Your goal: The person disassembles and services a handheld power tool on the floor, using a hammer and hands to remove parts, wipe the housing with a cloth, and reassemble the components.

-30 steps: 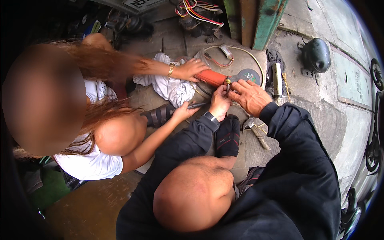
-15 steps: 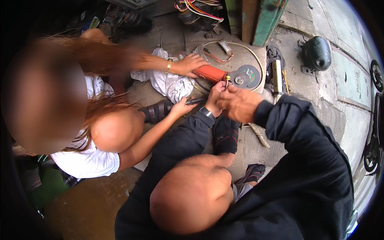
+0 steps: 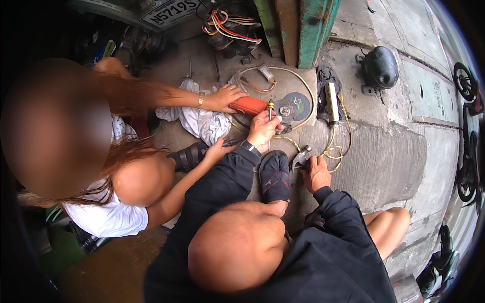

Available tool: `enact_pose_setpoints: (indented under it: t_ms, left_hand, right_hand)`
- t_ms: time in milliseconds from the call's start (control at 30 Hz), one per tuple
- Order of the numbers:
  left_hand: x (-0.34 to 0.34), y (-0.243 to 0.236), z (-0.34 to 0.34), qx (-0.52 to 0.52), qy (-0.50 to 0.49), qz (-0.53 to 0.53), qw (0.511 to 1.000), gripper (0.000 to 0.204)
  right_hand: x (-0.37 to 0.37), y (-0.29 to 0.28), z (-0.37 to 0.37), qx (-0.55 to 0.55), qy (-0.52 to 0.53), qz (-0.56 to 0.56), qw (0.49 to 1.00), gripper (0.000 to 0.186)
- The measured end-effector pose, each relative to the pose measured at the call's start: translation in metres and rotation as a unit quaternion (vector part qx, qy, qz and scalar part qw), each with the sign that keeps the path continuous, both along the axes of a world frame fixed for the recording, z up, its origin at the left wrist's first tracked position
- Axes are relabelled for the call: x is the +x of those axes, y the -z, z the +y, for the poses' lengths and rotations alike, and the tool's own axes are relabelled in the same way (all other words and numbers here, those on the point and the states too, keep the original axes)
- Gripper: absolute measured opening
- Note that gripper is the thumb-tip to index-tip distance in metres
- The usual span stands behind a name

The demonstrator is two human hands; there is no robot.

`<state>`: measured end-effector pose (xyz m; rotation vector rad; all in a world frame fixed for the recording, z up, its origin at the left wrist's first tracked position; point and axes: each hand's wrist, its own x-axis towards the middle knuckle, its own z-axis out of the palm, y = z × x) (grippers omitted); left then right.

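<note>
My left hand [image 3: 261,132] is closed round a small upright rod with a yellow-and-black end [image 3: 271,107], held against the near side of an angle grinder with a red-orange body [image 3: 251,105]. The grinder's dark disc [image 3: 296,107] with a green label lies flat to the right. Lower right, my right hand [image 3: 317,174] is closed on a claw hammer [image 3: 302,156] near the ground; its handle is mostly hidden by the fingers. Another person's hand [image 3: 226,98] rests on the grinder's rear, while that person's other hand [image 3: 221,150] holds a dark tool [image 3: 235,142].
A white cloth [image 3: 202,121] lies crumpled beside the grinder. Right of it are a pale power strip [image 3: 332,103] with a yellowish cord and a black compressor [image 3: 380,68]. A green metal post [image 3: 313,35] and bundled wires [image 3: 230,28] stand behind. My shoe [image 3: 275,178] is close to the hammer.
My right hand has left my left hand beside the grinder and moved down and right onto the hammer. My left hand stays at the grinder, and the view has shifted slightly.
</note>
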<state>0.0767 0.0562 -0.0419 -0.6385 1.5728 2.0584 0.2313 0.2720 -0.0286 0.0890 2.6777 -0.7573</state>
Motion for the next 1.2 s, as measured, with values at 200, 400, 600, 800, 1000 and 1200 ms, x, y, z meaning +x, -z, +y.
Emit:
enact_pose_setpoints:
  t_ms: [200,400,600,800,1000,1200]
  left_hand:
    - [-0.029,-0.013,0.003,0.021,-0.014,0.015,1.0,0.019]
    - [-0.021,0.012,0.01,-0.018,-0.02,0.01,1.0,0.022]
    - [-0.012,0.008,-0.011,0.003,0.072,-0.041,0.997,0.021]
    - [-0.016,-0.021,-0.035,-0.196,0.134,0.057,0.97,0.02]
    - [-0.079,-0.046,-0.026,-0.449,0.216,0.329,0.802,0.032]
    - [-0.092,-0.034,-0.012,-0.405,0.358,0.319,0.778,0.039]
  right_hand:
    - [-0.008,0.018,0.004,0.061,-0.042,0.018,0.997,0.034]
    - [-0.007,0.013,0.011,0.024,-0.038,0.005,0.999,0.031]
    - [-0.012,0.002,0.008,-0.012,0.002,-0.023,1.0,0.035]
    - [-0.024,0.0,-0.001,-0.025,0.029,-0.055,0.998,0.035]
    - [-0.025,0.009,0.002,-0.027,0.02,-0.069,0.997,0.035]
    - [-0.026,0.011,0.005,-0.034,0.007,-0.074,0.997,0.038]
